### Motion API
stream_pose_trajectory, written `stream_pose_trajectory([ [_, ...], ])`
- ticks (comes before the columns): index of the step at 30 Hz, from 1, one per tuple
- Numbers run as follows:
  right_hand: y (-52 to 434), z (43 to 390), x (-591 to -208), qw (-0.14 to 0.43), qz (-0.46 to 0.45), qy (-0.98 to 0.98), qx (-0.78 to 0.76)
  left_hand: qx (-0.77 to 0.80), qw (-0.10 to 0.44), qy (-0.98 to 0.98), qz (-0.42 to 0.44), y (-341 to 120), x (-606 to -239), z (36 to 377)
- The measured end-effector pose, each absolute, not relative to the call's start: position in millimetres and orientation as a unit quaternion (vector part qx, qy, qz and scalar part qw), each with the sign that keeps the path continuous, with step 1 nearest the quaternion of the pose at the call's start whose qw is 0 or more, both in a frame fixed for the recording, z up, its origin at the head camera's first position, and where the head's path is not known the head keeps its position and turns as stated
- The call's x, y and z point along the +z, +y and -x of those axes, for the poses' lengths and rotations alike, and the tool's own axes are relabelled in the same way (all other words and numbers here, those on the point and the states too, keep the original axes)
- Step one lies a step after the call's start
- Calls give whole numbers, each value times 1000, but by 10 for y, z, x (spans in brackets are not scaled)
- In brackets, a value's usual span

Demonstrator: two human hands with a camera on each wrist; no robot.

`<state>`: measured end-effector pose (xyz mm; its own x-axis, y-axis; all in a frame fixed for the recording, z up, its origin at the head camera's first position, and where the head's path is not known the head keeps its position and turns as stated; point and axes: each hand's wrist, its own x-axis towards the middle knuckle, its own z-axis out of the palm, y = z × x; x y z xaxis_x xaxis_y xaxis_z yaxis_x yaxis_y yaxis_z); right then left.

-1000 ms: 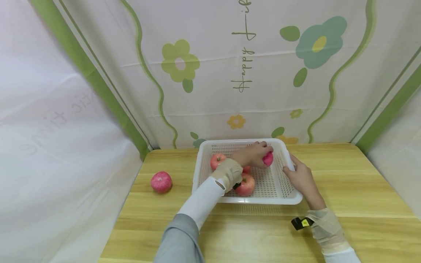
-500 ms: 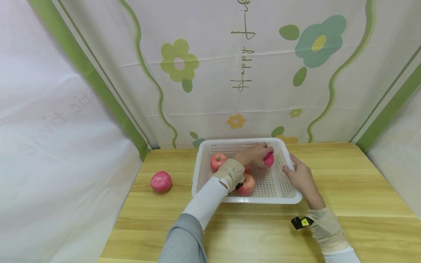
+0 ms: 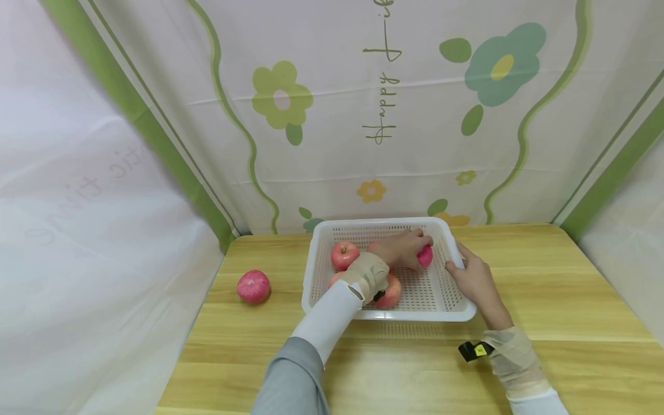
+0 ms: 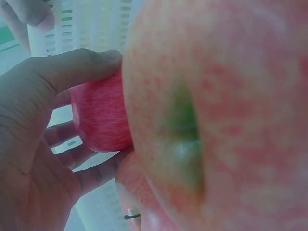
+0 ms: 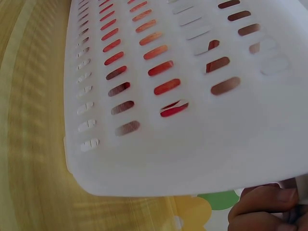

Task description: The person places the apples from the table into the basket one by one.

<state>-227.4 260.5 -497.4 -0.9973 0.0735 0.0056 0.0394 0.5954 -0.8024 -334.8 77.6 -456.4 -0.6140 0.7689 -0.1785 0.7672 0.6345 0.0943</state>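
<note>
My left hand (image 3: 402, 249) reaches into a white perforated plastic basket (image 3: 394, 316), its fingers and thumb round a deep pink, streaked apple (image 3: 425, 256). In the left wrist view, the thumb lies over the top of this pink apple (image 4: 101, 118) and the fingers pass behind and under it. Paler red apples lie in the basket, one at the back left (image 3: 344, 255) and another close under the wrist (image 3: 392, 291); the forearm partly covers others. My right hand (image 3: 476, 282) grips the basket's right rim, thumb on the inner side. In the right wrist view its fingers (image 5: 262, 207) show at the rim.
A pink streaked round fruit (image 3: 253, 287) sits on the wooden table (image 3: 410, 374), left of the basket. Right behind the basket hangs a white cloth (image 3: 332, 155) with printed flowers. More white cloth (image 3: 104, 242) walls off the left side.
The left hand has shifted slightly toward me and to the right inside the basket, with the pink apple in it. More of the apples beside the wrist shows. The right hand stays put.
</note>
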Motion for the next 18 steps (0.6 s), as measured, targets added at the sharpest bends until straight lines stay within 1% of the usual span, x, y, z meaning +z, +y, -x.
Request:
stream_pose_trajectory([
  [11, 2618, 2277, -4986, 18, 28, -890, 455, -3, 116, 908, -404, 799, -4583, 3333],
  [18, 2613, 2271, -4981, 16, 30, -891, 453, -4, 113, 909, -402, 788, -4580, 3306],
])
